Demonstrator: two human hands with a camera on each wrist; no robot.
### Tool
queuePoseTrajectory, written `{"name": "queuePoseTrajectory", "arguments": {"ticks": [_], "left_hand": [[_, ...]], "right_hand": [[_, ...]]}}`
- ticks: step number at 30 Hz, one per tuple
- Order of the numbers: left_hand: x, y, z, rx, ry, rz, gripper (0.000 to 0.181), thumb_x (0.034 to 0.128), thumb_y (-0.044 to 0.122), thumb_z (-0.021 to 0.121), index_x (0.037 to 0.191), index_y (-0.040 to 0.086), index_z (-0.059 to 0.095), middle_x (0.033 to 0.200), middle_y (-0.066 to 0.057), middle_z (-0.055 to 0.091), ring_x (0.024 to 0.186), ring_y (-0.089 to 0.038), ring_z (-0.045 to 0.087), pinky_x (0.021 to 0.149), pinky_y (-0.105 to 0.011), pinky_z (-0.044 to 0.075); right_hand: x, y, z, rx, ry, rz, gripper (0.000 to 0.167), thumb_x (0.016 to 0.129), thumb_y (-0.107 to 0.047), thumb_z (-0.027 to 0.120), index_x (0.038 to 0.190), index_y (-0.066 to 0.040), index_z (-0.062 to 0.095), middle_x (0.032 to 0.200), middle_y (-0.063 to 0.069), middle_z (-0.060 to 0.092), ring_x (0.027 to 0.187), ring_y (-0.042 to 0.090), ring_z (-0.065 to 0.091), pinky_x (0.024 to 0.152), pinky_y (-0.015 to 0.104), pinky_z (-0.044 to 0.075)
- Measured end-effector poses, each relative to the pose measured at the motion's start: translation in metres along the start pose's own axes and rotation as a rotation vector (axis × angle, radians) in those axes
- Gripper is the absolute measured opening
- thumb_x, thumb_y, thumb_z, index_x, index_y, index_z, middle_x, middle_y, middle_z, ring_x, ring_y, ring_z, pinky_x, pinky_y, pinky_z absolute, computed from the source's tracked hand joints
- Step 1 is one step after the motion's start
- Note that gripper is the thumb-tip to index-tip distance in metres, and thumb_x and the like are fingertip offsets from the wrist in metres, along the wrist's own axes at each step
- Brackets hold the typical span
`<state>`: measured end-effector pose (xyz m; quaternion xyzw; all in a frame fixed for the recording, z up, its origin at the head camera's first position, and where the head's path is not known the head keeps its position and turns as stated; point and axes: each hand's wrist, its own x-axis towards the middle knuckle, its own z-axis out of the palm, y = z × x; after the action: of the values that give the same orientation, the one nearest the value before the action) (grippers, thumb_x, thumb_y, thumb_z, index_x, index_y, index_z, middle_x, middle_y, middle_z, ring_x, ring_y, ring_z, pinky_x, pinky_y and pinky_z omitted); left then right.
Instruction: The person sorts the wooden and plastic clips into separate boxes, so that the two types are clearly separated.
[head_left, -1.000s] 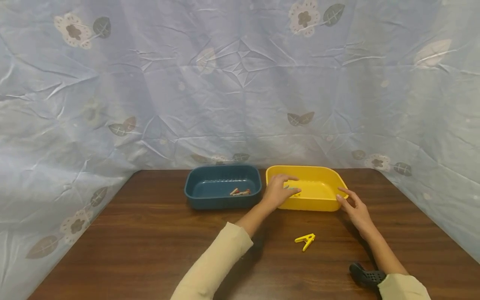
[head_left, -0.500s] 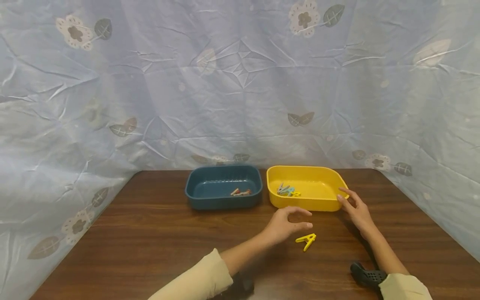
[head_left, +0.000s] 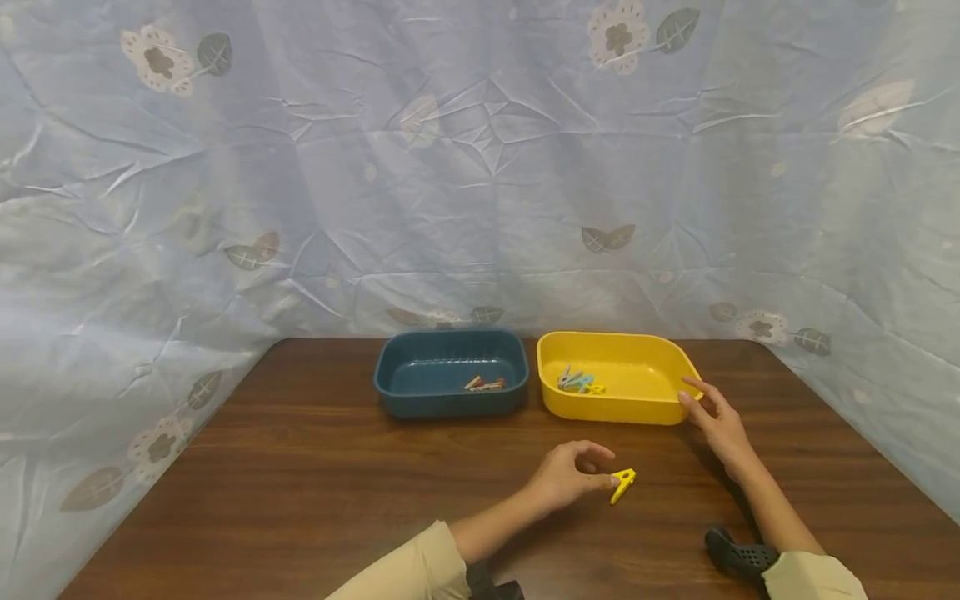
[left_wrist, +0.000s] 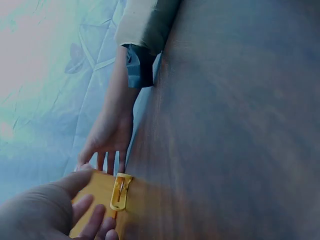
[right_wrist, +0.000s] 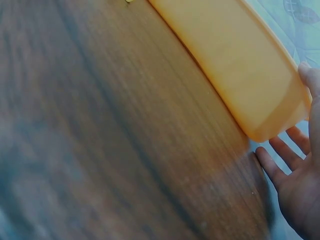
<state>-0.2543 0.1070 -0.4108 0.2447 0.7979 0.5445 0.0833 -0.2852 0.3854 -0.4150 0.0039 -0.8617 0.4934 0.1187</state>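
Observation:
A yellow plastic clothespin [head_left: 624,483] lies on the table in front of the yellow bin [head_left: 615,410]. My left hand [head_left: 566,477] is at its left, thumb overlapping one leg in the head view and the other fingers held apart. In the left wrist view the clothespin [left_wrist: 120,192] appears just beyond the fingers; contact is unclear. My right hand [head_left: 722,429] touches the bin's right end, thumb at the rim and fingers extended along the outside, as the right wrist view shows. Several light blue, grey and yellow clothespins [head_left: 579,382] lie inside the bin at its left.
A dark blue bin [head_left: 450,406] stands left of the yellow one, with a few wooden and reddish clothespins [head_left: 484,384] in it. Black wrist devices sit at both sleeves. A floral curtain [head_left: 480,208] hangs behind the brown wooden table [head_left: 300,483].
My left hand has moved from over the yellow bin back toward me, down to the clothespin on the table. The right hand has stayed at the bin's end.

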Motion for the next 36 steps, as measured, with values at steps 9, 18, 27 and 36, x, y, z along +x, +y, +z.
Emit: {"name": "queuePoseTrajectory", "arguments": {"ticks": [9,18,27,36], "left_hand": [[0.0060,-0.0013,0.0039,0.332,-0.072,0.083,0.044,0.0667,0.032,0.083,0.105,0.016,0.067,0.087,0.015,0.057,0.076,0.001,0.045,0.066,-0.014,0.037],[0.0060,-0.0007,0.0051,0.457,-0.096,0.084,0.036,0.0658,0.034,0.083,0.096,0.021,0.069,0.076,0.017,0.049,0.071,0.002,0.040,0.061,-0.014,0.033],[0.0060,-0.0006,0.0021,0.352,-0.080,0.059,0.023,0.0709,0.017,0.079,0.092,0.015,0.071,0.078,0.014,0.055,0.064,0.002,0.043,0.058,-0.013,0.036],[0.0061,-0.0020,0.0017,0.248,-0.049,0.025,0.021,0.0707,0.010,0.079,0.090,0.012,0.072,0.073,0.011,0.055,0.057,0.001,0.044,0.050,-0.015,0.037]], "right_hand": [[-0.0003,-0.0028,-0.0031,-0.006,0.014,-0.004,0.056,0.097,-0.037,0.044,0.142,-0.007,0.031,0.119,0.022,0.047,0.088,-0.002,0.052,0.070,0.022,0.044],[-0.0014,-0.0017,-0.0016,0.030,0.004,-0.005,0.057,0.097,-0.037,0.045,0.142,-0.006,0.030,0.130,0.025,0.039,0.087,-0.008,0.051,0.072,0.013,0.041],[-0.0029,-0.0024,0.0009,0.033,0.006,-0.014,0.056,0.097,-0.036,0.045,0.141,-0.005,0.031,0.119,0.023,0.046,0.087,-0.006,0.052,0.073,0.012,0.041],[-0.0012,-0.0015,0.0005,0.012,-0.012,-0.004,0.057,0.097,-0.037,0.044,0.142,-0.006,0.030,0.126,0.023,0.043,0.088,-0.004,0.052,0.076,0.019,0.042]]}}
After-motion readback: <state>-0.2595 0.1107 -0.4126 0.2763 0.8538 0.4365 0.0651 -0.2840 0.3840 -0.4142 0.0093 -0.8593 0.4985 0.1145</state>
